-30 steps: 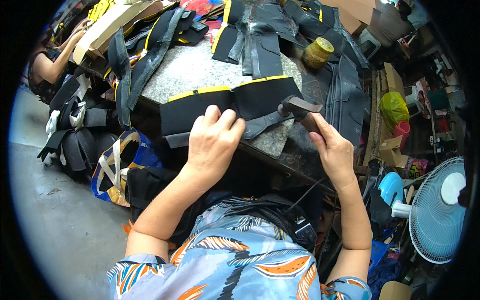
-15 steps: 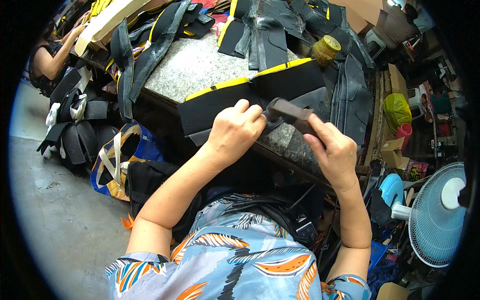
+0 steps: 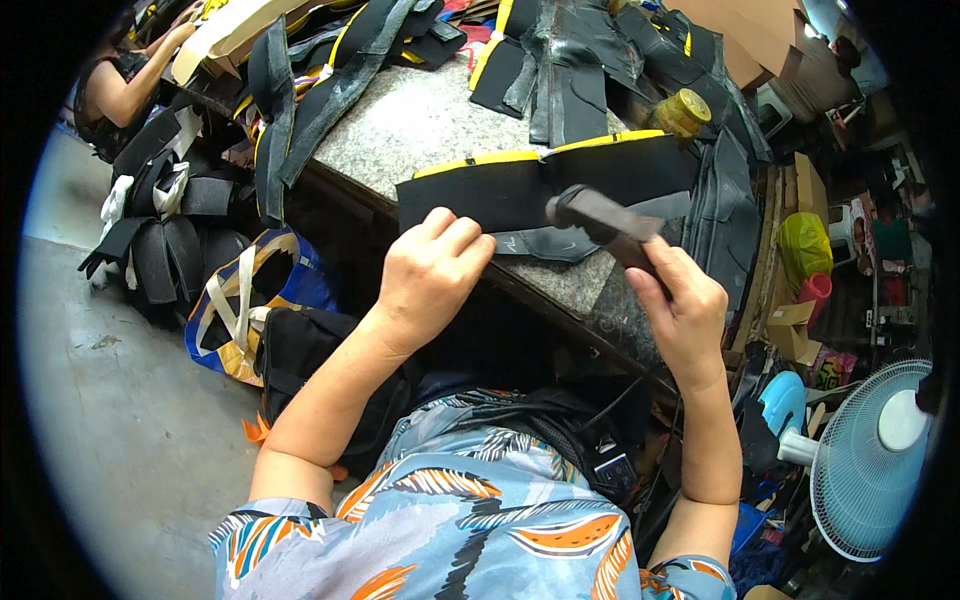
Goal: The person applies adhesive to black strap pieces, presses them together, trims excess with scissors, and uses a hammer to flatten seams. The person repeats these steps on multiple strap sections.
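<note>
A long black fabric piece (image 3: 470,192) with yellow edging lies across the near side of the stone slab (image 3: 385,130). A dark grey flap (image 3: 560,243) runs along its near edge. My left hand (image 3: 430,270) is closed at the near left corner of this piece, fingers pinched on its edge, the exact grip partly hidden. In my right hand (image 3: 685,305) is a hammer (image 3: 612,218), held by its handle. The hammer's head hangs over the piece near its middle, slightly smeared by motion.
More black pieces (image 3: 570,85) with yellow edging lie on the far side, and a yellowish jar (image 3: 684,113) stands at the right. A blue bag (image 3: 312,280) and bundled black pieces (image 3: 165,245) sit at the left. A fan (image 3: 870,450) stands right; a person (image 3: 112,95) works far left.
My left hand has moved left and slightly down, uncovering more of the grey flap. The hammer has shifted slightly right with my right hand. The whole view has shifted a little.
</note>
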The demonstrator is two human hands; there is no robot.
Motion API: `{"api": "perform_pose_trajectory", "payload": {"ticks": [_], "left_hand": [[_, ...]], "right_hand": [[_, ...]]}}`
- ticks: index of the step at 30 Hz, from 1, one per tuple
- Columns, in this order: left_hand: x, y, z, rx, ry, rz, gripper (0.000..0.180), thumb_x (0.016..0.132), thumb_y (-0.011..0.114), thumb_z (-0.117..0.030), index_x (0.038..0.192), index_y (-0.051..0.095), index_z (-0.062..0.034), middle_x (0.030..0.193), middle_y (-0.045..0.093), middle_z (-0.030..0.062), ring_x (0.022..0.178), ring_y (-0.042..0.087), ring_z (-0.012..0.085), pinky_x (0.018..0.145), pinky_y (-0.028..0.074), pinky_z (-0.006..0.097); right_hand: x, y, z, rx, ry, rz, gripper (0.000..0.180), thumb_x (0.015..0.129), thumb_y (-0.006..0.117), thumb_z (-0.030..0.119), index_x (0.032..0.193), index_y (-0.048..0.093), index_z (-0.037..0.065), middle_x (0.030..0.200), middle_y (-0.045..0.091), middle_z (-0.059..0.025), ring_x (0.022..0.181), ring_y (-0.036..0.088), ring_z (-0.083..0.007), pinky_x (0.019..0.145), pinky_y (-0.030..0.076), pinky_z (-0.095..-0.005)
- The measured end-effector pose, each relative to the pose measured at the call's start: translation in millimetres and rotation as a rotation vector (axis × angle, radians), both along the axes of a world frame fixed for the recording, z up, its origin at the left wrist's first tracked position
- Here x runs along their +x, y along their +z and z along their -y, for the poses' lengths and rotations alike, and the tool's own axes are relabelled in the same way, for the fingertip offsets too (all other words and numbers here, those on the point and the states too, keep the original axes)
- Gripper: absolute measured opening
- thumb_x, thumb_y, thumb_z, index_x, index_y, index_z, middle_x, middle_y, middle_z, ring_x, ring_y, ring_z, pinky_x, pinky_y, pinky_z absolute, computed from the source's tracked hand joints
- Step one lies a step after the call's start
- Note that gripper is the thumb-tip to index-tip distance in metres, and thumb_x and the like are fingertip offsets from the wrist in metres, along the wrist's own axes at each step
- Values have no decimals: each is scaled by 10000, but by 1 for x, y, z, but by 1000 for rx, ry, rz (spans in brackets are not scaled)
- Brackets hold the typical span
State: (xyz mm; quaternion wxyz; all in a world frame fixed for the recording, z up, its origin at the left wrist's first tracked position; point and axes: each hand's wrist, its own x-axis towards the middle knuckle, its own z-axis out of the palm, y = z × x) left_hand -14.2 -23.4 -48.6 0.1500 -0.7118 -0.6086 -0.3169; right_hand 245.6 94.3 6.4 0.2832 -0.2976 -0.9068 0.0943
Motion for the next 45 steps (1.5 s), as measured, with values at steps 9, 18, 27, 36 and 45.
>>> {"api": "perform_pose_trajectory", "payload": {"ticks": [9, 18, 27, 36, 45], "left_hand": [[9, -4, -9, 34, 7, 13, 154, 686, 671, -101, 838, 650, -93, 795, 551, 18, 778, 581, 201, 619, 506, 311], [10, -10, -7, 64, 13, 42, 148, 679, 668, -95, 824, 637, -93, 787, 545, 15, 763, 569, 193, 615, 505, 302], [11, -7, -5, 61, -51, 230, 328, 687, 801, -68, 994, 692, -29, 953, 661, 89, 808, 617, 274, 710, 544, 357], [-22, -24, 36, 48, 84, 426, 838, 597, 924, -188, 1309, 501, -62, 1245, 538, 172, 1117, 536, 359, 992, 453, 452], [-8, -1, 15, 195, -110, 573, 487, 764, 626, 54, 1241, 554, -8, 1270, 596, 214, 1157, 572, 374, 1017, 451, 452]], "right_hand": [[-14, 5, 4, 57, 2, 240, 415, 919, 699, 297, 1323, 653, 213, 799, 638, -66, 638, 641, -277, 580, 515, -383], [-21, -1, 6, -107, 34, -19, 423, 913, 717, 260, 1323, 653, 180, 922, 704, -96, 714, 680, -292, 641, 543, -349], [-28, -9, 8, -9, 103, -88, 428, 886, 741, 192, 1298, 658, 109, 797, 641, -113, 635, 639, -294, 580, 512, -384], [-51, -2, 16, -13, 143, 48, 492, 887, 726, 275, 1367, 627, 230, 714, 576, -57, 580, 612, -245, 538, 497, -374], [-47, -10, 17, -151, 148, 0, 415, 903, 719, 261, 1300, 649, 162, 1007, 724, -95, 795, 713, -293, 677, 581, -372]]}}
